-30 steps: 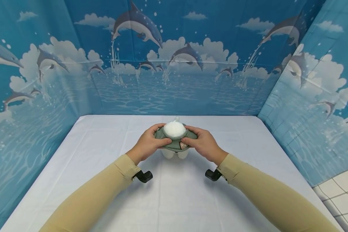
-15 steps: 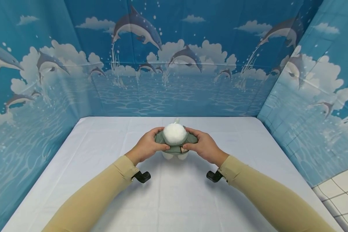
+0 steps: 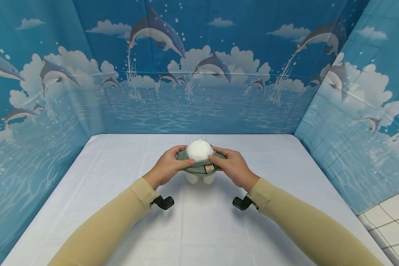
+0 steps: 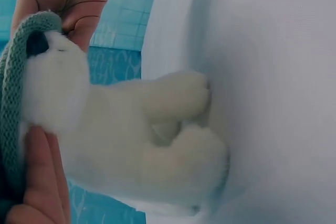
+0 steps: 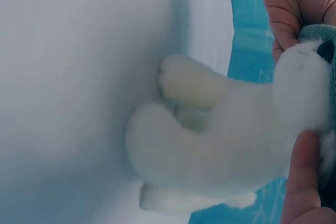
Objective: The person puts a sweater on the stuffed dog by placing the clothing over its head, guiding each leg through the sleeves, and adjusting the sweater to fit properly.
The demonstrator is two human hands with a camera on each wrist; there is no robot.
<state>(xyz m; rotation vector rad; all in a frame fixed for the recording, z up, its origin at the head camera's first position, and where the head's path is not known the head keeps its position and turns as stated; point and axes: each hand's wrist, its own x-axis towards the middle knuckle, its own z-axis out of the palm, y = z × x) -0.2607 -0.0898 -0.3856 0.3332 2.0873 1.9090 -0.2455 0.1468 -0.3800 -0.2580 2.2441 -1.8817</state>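
Note:
A white plush animal (image 3: pixel 199 148) is upright on the table, its fluffy round top sticking out of a green knitted garment (image 3: pixel 195 169) with a small patch label (image 3: pixel 209 169). My left hand (image 3: pixel 166 166) pinches the garment's left side, thumb in front and fingers behind. On the other side, my right hand (image 3: pixel 235 166) grips it the same way. In the left wrist view, the plush's body (image 4: pixel 113 129) and stubby legs show below the knitted edge (image 4: pixel 11 93), beside a dark spot on its head. The right wrist view shows the plush (image 5: pixel 231 135) with its feet at the cloth.
A white cloth (image 3: pixel 199 229) covers the table. Blue curtains with dolphins (image 3: pixel 157 31) close off the back and both sides. Black wrist mounts (image 3: pixel 164 203) hang under both sleeves, low over the cloth. White tiles (image 3: pixel 394 218) show beyond the right edge.
The garment dipped, baring more of the white top, then rose again slightly, and its label now faces up more fully. Both hands have kept their hold and shifted only a little.

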